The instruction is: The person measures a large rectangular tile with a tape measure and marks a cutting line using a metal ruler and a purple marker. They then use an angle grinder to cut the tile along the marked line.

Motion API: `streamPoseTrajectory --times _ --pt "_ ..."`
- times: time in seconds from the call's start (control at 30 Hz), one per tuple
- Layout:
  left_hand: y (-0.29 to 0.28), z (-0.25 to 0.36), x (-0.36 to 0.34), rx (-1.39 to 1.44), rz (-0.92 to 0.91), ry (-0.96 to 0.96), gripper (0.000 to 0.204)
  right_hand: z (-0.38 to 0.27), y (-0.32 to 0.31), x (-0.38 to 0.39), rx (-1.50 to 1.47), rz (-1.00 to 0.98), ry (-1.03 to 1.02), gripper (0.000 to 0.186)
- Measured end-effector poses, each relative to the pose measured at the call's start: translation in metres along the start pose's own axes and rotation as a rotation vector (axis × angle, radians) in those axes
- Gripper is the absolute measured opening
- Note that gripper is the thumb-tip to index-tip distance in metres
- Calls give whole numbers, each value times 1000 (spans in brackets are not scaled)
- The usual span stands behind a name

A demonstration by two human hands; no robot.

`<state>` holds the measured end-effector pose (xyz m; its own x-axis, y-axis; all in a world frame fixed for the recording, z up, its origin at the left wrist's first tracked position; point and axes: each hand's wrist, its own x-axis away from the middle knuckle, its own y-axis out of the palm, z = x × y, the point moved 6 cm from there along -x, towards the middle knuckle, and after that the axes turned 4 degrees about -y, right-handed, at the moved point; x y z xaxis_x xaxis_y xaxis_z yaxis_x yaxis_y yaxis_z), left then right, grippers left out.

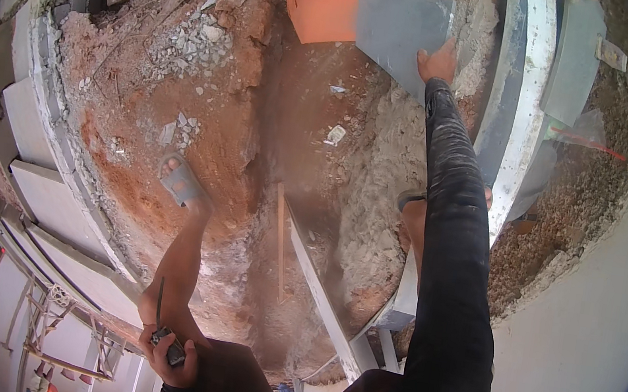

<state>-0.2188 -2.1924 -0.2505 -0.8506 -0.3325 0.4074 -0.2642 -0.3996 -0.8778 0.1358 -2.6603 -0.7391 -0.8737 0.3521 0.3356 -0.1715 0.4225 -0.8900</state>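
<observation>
Grey board (398, 27) is overlapping the orange tub (321, 0) from the right, well ahead; the nearer right hand (437, 59) is gripping its right edge, the left hand (179, 366) holding a small device (170, 347).

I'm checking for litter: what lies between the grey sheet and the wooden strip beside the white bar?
In the head view, reddish soil bearing whitish scraps lies between the grey sheet and the wooden strip.

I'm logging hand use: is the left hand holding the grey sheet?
No, the right hand holds the grey sheet by its edge; the left hand holds a small dark device.
</observation>
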Motion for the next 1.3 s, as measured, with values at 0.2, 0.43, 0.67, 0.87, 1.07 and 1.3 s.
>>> streamPoseTrajectory --times 0.2,0.43,0.67,0.87,1.07,1.3 --pt "-6 6 -1 -57 109 30 35 2 29 -6 -57 -98 236 68" --pt "-4 6 -3 57 96 57 37 -20 72 5 72 -127 -26 49" --pt "-21 21 -5 258 45 -79 38 -96 12 69 118 -143 -127 43" --pt "-46 -21 17 524 42 -240 37 -192 -188 213 -28 -194 -344 40" --pt "-92 -109 72 760 263 -394 31 -357 -379 387 195 -367 -658 36" --pt "-150 -279 108 1106 597 -648 25 -540 -434 576 399 -467 -1074 30"
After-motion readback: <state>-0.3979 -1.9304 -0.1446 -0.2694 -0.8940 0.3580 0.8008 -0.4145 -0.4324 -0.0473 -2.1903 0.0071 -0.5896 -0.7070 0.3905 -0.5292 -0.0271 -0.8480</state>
